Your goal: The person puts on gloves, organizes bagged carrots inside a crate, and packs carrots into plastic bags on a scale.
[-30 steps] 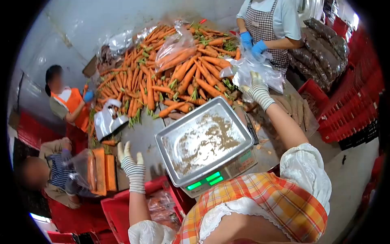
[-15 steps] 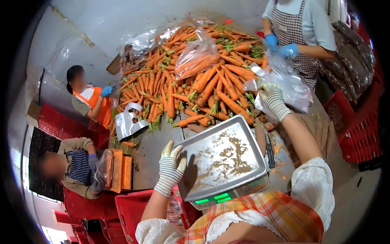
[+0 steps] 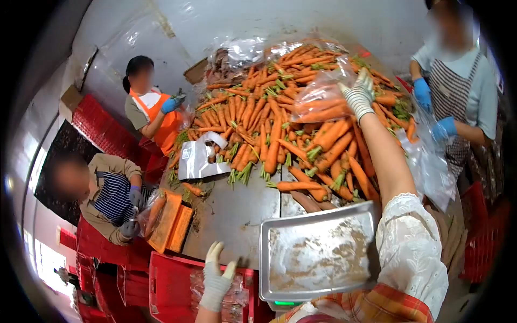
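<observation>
My right hand (image 3: 360, 95), in a striped work glove, reaches over the carrot pile (image 3: 253, 113) to the right edge of a clear plastic bag of carrots (image 3: 320, 107). Its fingers are stretched out and the thumb is apart; whether it touches the bag I cannot tell. Lower down, my left hand (image 3: 216, 282), gloved in white, hovers open above a red crate (image 3: 161, 285) that holds packed bags (image 3: 234, 296). Between my arms a metal tray (image 3: 318, 253) with damp brown dirt rests on a scale, whose green display (image 3: 285, 303) just shows.
A silvery-white plastic bag (image 3: 202, 159) lies at the pile's front left. Clear bags (image 3: 431, 161) are at the right. A worker in an orange apron (image 3: 161, 116), one in a striped apron (image 3: 113, 194) beside an orange box (image 3: 171, 220), and another in blue gloves (image 3: 444, 129) stand around the table.
My right hand has moved from the loose clear bags to the bagged carrots on the pile. My left hand has left the tray's side and is now over the red crate. The view has shifted.
</observation>
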The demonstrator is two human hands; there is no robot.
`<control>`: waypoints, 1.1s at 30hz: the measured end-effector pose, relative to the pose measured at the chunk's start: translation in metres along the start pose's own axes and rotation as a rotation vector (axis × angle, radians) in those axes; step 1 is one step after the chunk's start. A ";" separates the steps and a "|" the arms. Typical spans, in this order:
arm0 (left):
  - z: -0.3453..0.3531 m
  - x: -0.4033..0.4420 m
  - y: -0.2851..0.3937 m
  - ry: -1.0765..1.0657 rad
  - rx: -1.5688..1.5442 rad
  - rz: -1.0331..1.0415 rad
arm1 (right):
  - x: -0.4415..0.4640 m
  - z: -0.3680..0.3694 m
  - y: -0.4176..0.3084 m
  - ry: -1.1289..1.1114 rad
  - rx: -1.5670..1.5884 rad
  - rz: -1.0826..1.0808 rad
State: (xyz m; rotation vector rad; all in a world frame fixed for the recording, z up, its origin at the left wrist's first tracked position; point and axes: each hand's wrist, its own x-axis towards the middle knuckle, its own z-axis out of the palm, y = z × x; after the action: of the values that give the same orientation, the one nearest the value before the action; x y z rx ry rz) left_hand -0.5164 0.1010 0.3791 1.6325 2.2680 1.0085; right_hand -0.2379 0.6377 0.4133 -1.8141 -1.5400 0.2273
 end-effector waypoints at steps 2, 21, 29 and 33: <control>-0.008 -0.015 -0.025 0.119 -0.170 -0.219 | 0.010 0.007 -0.016 0.048 -0.038 0.089; 0.044 0.074 0.070 0.008 -0.095 0.320 | -0.102 -0.166 -0.142 -0.715 1.373 -0.231; 0.069 0.109 0.121 -0.319 -1.108 -0.191 | -0.234 -0.240 -0.106 -0.987 1.516 -0.339; 0.093 0.104 0.108 -0.422 -1.282 -0.073 | -0.301 -0.267 -0.067 -0.881 1.385 -0.495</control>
State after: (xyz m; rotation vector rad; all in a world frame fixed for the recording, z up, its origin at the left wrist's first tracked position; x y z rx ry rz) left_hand -0.4257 0.2513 0.3995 0.9868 0.9332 1.4318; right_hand -0.2196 0.2545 0.5512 -0.1796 -1.5644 1.5230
